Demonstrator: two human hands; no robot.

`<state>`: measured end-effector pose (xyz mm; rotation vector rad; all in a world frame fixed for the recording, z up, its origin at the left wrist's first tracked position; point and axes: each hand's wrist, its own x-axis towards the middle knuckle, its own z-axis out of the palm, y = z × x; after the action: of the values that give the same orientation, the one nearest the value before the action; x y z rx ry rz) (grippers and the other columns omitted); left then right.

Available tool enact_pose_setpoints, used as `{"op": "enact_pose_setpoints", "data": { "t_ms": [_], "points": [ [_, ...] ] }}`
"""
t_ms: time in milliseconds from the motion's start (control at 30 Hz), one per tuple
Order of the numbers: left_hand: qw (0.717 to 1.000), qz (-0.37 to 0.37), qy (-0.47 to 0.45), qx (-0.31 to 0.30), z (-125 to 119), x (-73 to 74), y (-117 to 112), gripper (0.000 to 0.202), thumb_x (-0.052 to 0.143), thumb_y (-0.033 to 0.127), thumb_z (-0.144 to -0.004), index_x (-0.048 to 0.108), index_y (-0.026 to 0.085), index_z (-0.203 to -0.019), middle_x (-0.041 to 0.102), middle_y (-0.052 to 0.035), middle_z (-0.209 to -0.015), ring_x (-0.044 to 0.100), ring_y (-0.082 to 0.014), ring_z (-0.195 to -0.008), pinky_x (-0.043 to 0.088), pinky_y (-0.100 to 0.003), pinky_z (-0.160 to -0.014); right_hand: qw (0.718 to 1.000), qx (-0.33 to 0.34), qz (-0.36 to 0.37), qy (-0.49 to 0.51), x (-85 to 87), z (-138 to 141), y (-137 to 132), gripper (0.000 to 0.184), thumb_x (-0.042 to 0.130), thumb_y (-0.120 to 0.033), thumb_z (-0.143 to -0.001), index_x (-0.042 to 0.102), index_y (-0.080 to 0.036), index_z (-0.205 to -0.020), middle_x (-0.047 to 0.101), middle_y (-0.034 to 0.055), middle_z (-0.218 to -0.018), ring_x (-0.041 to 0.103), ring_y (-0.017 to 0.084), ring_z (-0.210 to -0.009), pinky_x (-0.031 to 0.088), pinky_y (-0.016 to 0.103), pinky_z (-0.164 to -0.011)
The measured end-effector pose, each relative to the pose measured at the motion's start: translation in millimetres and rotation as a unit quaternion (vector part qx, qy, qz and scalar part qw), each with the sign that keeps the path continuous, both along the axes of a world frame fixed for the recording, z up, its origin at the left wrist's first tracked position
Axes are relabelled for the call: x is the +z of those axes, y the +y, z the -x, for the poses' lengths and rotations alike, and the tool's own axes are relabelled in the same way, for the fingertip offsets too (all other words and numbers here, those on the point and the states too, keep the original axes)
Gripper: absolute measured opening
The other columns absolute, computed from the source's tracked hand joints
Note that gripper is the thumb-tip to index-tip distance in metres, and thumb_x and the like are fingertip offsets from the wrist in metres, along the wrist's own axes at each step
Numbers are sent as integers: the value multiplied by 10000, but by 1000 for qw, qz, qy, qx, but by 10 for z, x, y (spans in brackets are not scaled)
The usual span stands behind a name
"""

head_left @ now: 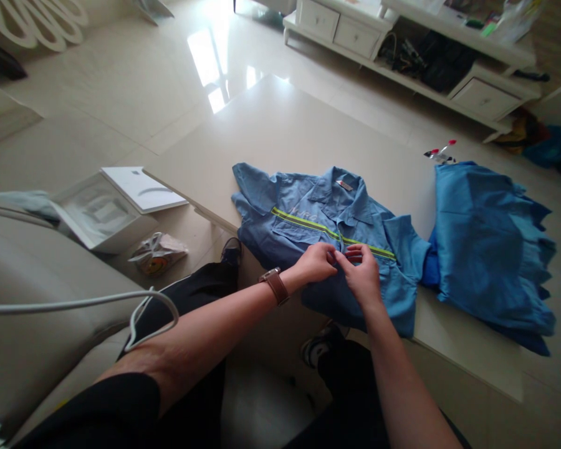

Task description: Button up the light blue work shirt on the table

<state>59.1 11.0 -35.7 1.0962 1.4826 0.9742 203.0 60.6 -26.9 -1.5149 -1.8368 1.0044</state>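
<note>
Blue work shirt, collar pointing away, lying lengthwise toward the body, hands together pinching its front

Single head-worn view, tilted forward and down, close above left hand and right hand, facing desk, with floor and cabinet farther off.
</note>
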Motion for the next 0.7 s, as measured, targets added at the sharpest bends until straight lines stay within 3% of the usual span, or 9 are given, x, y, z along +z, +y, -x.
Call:
{"op": "enact_pose_setpoints", "data": {
  "t_ms": [100,267,467,700],
  "points": [
    [998,-5,43,-40,0,-9,-33,139,661,37,-613,622,159,-665,636,6,-640,579,-144,-631,351,-233,-554,1000,14,-17,-22,-13,-2,-13,423,769,-539,-734,606,-227,-969,698,57,-910,661,227,-795,538,374,-735],
    [992,4,59,-112,-4,-22,-54,135,666,36,-593,634,166,-600,632,13,-585,568,-142,-576,343,-238,-528,997,38,-35,-61,-66,-26,2,311,670,-377,-754,584,-238,-1019,700,50,-910,673,229,-776,538,372,-724],
    [988,18,66,-140,-1,-23,-64,198,693,7,-559,697,185,-647,658,27,-593,588,-134,-561,377,-217,-523,995,51,-43,-77,-54,-46,-8,375,559,-264,-734,597,-238,-1107,702,42,-898,611,196,-650,499,341,-672],
    [983,40,92,-157,58,62,-9,105,716,131,-705,749,195,-782,710,-15,-709,601,-160,-616,408,-241,-577,995,43,-54,-68,-29,-55,-20,389,524,-244,-764,576,-255,-1149,688,30,-990,530,154,-589,460,310,-652]
  ]
}}
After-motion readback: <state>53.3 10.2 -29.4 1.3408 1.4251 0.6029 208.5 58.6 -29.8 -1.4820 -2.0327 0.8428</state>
